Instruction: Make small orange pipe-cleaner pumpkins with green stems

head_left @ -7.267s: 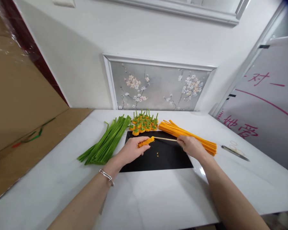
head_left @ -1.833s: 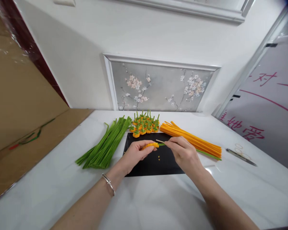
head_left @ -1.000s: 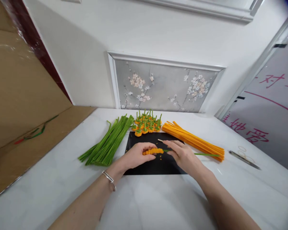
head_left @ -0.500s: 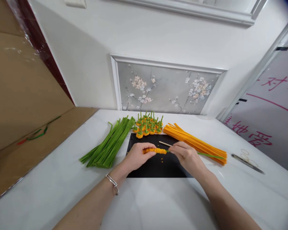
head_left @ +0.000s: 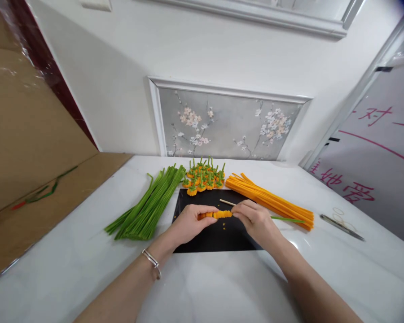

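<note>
On my remote feed, I judge the step as fitting a thin green stem (head_left: 287,219) to the ridged, fuzzy-looking orange coil (head_left: 225,214) above the black mat (head_left: 217,241); the next move wants steady alignment. The left hand (head_left: 191,223) pinches the coil; the right hand (head_left: 256,220) grasps a wooden stick (head_left: 226,202) and, seemingly, the stem.

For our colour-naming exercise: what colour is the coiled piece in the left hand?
The coiled piece is yellow-orange, seen best in the head view.
</note>
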### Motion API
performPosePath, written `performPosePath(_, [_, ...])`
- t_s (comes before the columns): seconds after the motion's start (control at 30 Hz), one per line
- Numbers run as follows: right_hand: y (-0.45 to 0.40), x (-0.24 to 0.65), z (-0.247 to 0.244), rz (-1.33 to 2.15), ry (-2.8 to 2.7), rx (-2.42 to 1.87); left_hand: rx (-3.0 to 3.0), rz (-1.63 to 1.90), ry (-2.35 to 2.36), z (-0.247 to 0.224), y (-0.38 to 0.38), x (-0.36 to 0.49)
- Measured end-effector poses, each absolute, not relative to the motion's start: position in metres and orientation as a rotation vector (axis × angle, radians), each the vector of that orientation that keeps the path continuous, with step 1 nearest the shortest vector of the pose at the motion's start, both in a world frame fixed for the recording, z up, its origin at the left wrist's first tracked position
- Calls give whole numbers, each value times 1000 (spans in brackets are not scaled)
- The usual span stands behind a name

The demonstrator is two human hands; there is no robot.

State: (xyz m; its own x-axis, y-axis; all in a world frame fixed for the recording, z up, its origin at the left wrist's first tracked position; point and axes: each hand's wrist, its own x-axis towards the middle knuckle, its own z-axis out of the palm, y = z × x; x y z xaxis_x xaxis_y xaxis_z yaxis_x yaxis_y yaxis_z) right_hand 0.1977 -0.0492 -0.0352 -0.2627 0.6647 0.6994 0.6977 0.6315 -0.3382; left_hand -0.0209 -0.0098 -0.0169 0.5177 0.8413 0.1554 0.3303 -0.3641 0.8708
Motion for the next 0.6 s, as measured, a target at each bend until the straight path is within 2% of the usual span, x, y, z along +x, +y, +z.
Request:
performPosePath(0.37, [-51, 195, -31, 12, -1956, -1058, 2065, 927, 926, -23, -10, -20])
performPosePath(0.6, [-54, 192, -30, 86, -1934, -1128, 2103, 874, 891, -19, -15, -15])
